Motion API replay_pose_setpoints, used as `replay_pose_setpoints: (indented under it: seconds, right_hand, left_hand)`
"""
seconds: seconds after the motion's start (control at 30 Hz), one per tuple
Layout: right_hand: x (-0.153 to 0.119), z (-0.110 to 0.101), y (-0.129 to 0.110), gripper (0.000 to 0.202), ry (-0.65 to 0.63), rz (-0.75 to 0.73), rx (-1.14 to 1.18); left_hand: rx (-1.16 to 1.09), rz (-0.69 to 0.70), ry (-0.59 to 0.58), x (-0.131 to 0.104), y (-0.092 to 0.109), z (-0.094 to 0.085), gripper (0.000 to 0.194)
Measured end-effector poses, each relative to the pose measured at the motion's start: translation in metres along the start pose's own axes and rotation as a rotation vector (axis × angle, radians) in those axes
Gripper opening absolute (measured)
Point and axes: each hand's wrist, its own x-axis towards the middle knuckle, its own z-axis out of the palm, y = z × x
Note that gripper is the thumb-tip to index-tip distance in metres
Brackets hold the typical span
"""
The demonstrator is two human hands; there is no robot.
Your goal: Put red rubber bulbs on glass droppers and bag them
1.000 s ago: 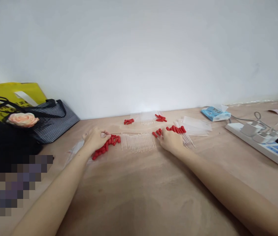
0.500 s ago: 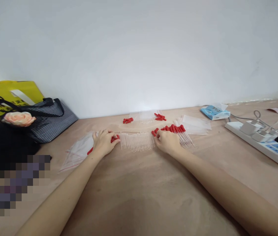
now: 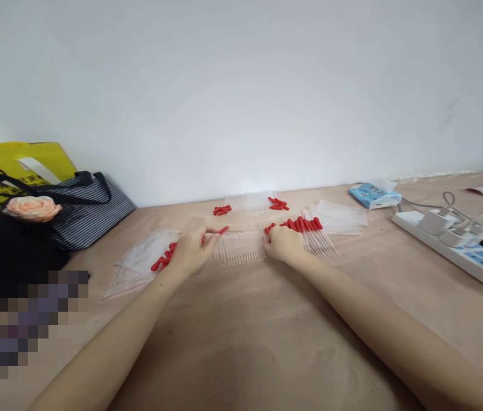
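Observation:
My left hand (image 3: 196,248) is slightly blurred and pinches a red rubber dropper bulb (image 3: 223,230) above the left end of a row of thin clear dropper tubes (image 3: 241,246). Behind that hand lies a loose pile of red bulbs (image 3: 165,258), partly covered by it. At the row's right end, my right hand (image 3: 284,244) is closed, its fingertips down at the tubes; what they grip is hidden. Beside it, tubes fitted with red bulbs (image 3: 305,224) lie side by side, bulbs toward the wall.
Clear zip bags (image 3: 138,265) lie at left, more bags (image 3: 339,217) at right. Two small red bulb piles (image 3: 222,210) flank a bag of tubes (image 3: 255,204) near the wall. A tissue pack (image 3: 374,195), a power strip (image 3: 459,248) and a striped bag (image 3: 91,211) stand around.
My left hand has lifted from the red bulb pile and moved right with one bulb, uncovering more of the pile. My right hand has shifted slightly left toward the tube row.

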Motion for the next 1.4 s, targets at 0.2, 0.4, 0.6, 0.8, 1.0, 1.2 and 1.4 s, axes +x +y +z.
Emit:
replay_pose_setpoints:
  seconds: [0.2,0.4,0.6,0.8,1.0,1.2,1.4]
  right_hand:
    - [0.009,0.002,-0.006,0.025,-0.046,0.013,0.004]
    - [0.008,0.004,-0.011,0.022,-0.074,-0.021,0.033]
    - [-0.005,-0.012,0.013,0.022,-0.053,-0.179,0.137]
    - [-0.027,-0.002,0.051,0.032,0.152,-0.596,0.437]
    - [-0.047,0.024,0.057,0.028,0.383,-0.711,0.348]
    - [-0.052,0.029,0.050,0.023,0.414,-0.695,0.299]
    - [-0.055,0.029,0.048,0.025,0.435,-0.739,0.183]
  left_hand:
    - [-0.181,0.544,-0.171,-0.034,0.041,0.024,0.011]
    - [-0.226,0.492,-0.265,-0.046,0.044,0.033,0.026]
    - [-0.262,0.355,-0.223,-0.046,0.047,0.045,0.023]
    - [-0.228,0.276,-0.103,-0.045,0.050,0.045,0.019]
    - [-0.184,0.207,-0.075,-0.044,0.046,0.047,0.016]
    - [-0.172,0.231,-0.058,-0.045,0.045,0.048,0.020]
    - [-0.152,0.275,-0.012,-0.045,0.045,0.047,0.019]
